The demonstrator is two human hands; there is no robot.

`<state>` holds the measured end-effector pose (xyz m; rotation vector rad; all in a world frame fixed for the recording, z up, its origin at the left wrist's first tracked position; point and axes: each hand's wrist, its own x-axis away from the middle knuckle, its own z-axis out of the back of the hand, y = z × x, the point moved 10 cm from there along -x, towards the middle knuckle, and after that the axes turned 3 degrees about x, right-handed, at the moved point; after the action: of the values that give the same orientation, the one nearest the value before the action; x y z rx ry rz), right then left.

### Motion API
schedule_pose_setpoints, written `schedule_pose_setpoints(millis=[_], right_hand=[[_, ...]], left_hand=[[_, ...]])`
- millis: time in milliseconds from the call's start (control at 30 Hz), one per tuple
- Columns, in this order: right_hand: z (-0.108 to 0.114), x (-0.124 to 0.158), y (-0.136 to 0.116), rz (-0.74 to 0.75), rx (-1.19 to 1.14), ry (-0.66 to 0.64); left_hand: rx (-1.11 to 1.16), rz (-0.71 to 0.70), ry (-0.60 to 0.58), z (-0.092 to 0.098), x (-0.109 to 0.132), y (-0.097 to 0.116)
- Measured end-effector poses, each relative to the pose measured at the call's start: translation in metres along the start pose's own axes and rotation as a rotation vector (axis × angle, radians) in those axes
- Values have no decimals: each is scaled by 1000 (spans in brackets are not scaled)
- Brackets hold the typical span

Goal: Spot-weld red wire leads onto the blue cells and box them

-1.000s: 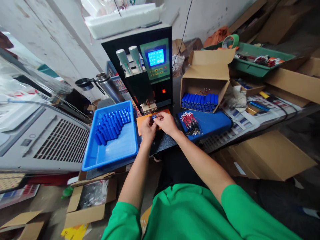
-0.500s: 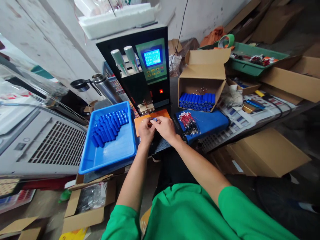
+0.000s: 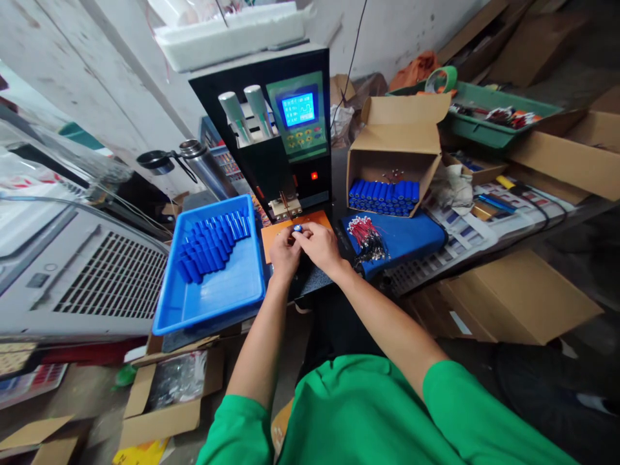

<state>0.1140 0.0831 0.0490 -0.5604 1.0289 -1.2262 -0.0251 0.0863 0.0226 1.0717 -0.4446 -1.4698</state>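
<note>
Plain bright-green top with short sleeves, dark trousers, bare forearms and hands.

Dark bench: black machine standing upright, blue tray (at machine's left).

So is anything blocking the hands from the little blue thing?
No, nothing visible is in the way. The left hand and right hand meet right at the little blue thing, over the orange board. The hands hide part of it.
</note>
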Motion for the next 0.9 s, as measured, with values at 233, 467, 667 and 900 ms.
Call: schedule_pose_setpoints(millis=[233,467,667,900], right_hand=[[-3,-7,3,-10,-18,-15],[-10,-4,9,15,-80,-13],[-16,0,23,27,-141,36],[-20,2,31,26,-189,44]], left_hand=[[21,30,7,-1,-1,0],[18,25,17,0,-1,-2],[2,38,29,1,-2,-2],[5,52,19,1,-4,-1]])
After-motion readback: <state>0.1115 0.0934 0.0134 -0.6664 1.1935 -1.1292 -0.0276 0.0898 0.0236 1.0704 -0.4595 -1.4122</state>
